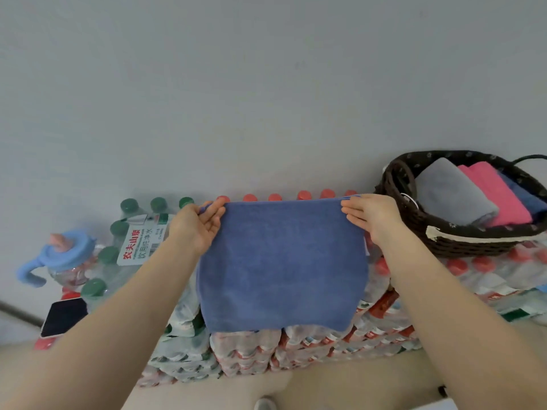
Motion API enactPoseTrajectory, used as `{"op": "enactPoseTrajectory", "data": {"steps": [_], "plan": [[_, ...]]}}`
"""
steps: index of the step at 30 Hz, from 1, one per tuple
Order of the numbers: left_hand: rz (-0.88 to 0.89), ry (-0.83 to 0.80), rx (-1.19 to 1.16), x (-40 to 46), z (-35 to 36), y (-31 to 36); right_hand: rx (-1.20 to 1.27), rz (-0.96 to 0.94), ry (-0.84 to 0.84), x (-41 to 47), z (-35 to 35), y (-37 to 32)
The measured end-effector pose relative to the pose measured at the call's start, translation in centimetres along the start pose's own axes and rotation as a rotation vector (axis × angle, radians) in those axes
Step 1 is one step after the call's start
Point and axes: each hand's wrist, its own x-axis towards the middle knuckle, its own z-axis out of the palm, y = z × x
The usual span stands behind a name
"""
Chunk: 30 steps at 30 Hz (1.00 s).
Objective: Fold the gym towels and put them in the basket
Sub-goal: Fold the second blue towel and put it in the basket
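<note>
A: While the blue towel (281,261) hangs in front of the stacked bottle packs (310,344), who has it?

B: Both hands. The left hand (196,224) pinches the top left corner, thumb in front and fingers behind; the right hand (370,216) pinches the top right corner the same way. The top edge is pulled straight between them and the rest hangs flat below

A: Where is the basket (461,241)?

B: To the right, sitting on red-capped packs, well apart from the hanging towel. Inside lie a grey towel (453,193), a pink towel (494,193) and a second blue towel (529,199), all folded, side by side

A: Anything on the left?

B: Green-capped bottles (124,232), a blue-lidded cup (63,255) beside them, and a dark phone (63,316) nearer the person, all clear of the towel
</note>
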Motion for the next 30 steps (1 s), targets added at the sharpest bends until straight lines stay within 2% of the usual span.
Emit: {"op": "enactPoseTrajectory", "data": {"steps": [3, 6, 10, 13, 16, 18, 21, 23, 24, 26, 28, 30], "plan": [[0.022, 0.049, 0.132, 2.7, 1.6, 0.6, -0.097, -0.001, 0.029, 3.4, 0.4, -0.6], [0.046, 0.062, 0.131, 5.0, 3.3, 1.1, -0.099, -0.029, 0.108, 6.6, 1.4, -0.7], [0.166, 0.073, 0.079, 6.8, 4.8, 1.6, -0.179, -0.229, 0.172, 9.3, 3.2, -0.5], [0.259, 0.018, 0.112, 7.8, 4.9, 1.8, -0.338, -0.32, 0.09, 9.5, 3.9, 0.0], [0.329, -0.095, 0.343, 7.5, 4.6, 1.2, -0.616, -0.348, -0.11, 8.7, 3.2, 1.0], [0.388, -0.094, 0.649, 6.5, 3.7, 0.0, -0.752, -0.385, -0.178, 7.2, 2.6, 1.8], [0.483, -0.13, 1.077, 5.2, 1.5, -2.2, -1.093, -0.612, -0.247, 4.7, 2.0, 3.5], [0.496, -0.082, 1.284, 4.6, -0.5, -3.2, -1.36, -0.661, -0.369, 3.0, 1.9, 5.0], [0.485, -0.061, 1.335, 4.1, -1.2, -3.5, -1.452, -0.636, -0.424, 2.2, 1.8, 5.8], [0.412, -0.045, 1.285, 2.8, -2.3, -4.1, -1.549, -0.571, -0.43, 1.2, 1.2, 7.0], [0.312, -0.036, 1.213, 1.3, -3.3, -4.8, -1.535, -0.511, -0.319, 0.5, 0.1, 7.5], [0.251, -0.018, 1.221, 0.5, -4.4, -5.3, -1.421, -0.442, -0.188, -0.1, -1.3, 8.0]]}}
